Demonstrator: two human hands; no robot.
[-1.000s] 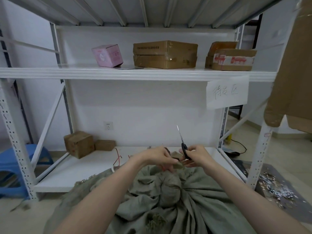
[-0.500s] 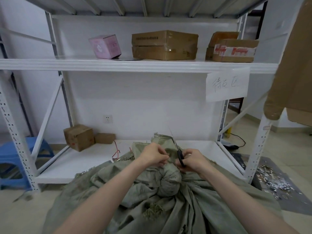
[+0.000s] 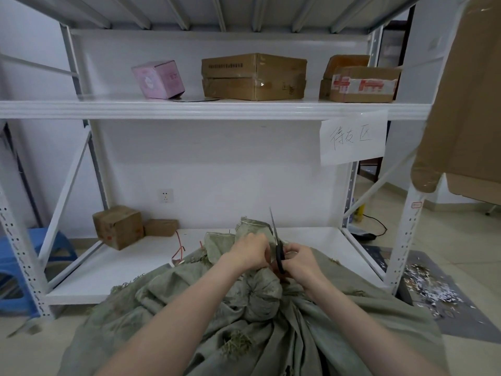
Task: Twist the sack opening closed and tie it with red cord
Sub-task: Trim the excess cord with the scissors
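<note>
Sack mouth point(image 3: 252, 226) lifted since a second ago, left grip point(image 3: 250, 252) clutching it below; right grip point(image 3: 299, 260) curled round scissors point(image 3: 279, 255), blade upright; trimming likely, tying nearly done.

Lower shelf point(image 3: 122, 267) bears 2 boxes point(image 3: 118, 226), red cord point(image 3: 179, 246).

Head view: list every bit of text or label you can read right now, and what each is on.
"待发区": handwritten on the paper sign hanging from the upper shelf.
Middle carton: a printed line along its top edge, too small to read.
Pink box: print blurred.
Taped carton: red-and-white tape print, blurred.
Label on the right upright: too small to read.
</note>
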